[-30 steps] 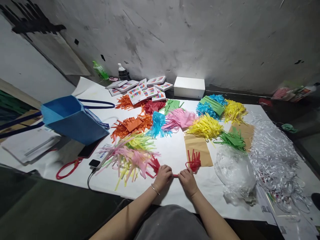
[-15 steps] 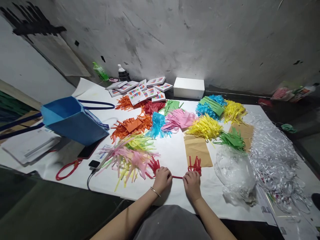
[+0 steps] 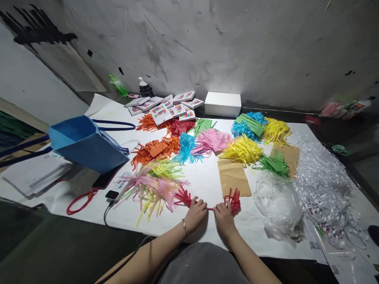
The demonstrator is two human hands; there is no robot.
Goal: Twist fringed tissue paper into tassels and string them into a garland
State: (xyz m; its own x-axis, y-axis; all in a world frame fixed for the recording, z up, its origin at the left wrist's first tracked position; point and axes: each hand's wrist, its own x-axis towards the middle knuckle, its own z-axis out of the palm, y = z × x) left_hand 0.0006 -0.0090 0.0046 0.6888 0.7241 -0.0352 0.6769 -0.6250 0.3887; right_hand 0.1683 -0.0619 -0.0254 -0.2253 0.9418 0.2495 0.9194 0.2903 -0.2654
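Observation:
A red paper tassel lies across the front of the white-covered table, fringed at both ends. Its left fringe fans out past my left hand, and the right fringe spreads beyond my right hand. Between the hands a short stretch of thin, narrow red middle shows. Fingers of both hands are closed on that middle, which they partly cover. To the left, close to my left hand, rests a pink and yellow fringe bundle. A brown paper sheet lies just behind the right fringe.
Orange, blue, pink, yellow and green fringe bundles lie farther back. A blue bag stands left. Clear plastic and silvery shreds are right. Flat printed boxes and a white box sit behind.
My hands have drawn closer together along the red tassel, shortening the visible middle between them. The right fringe has shifted and turned slightly.

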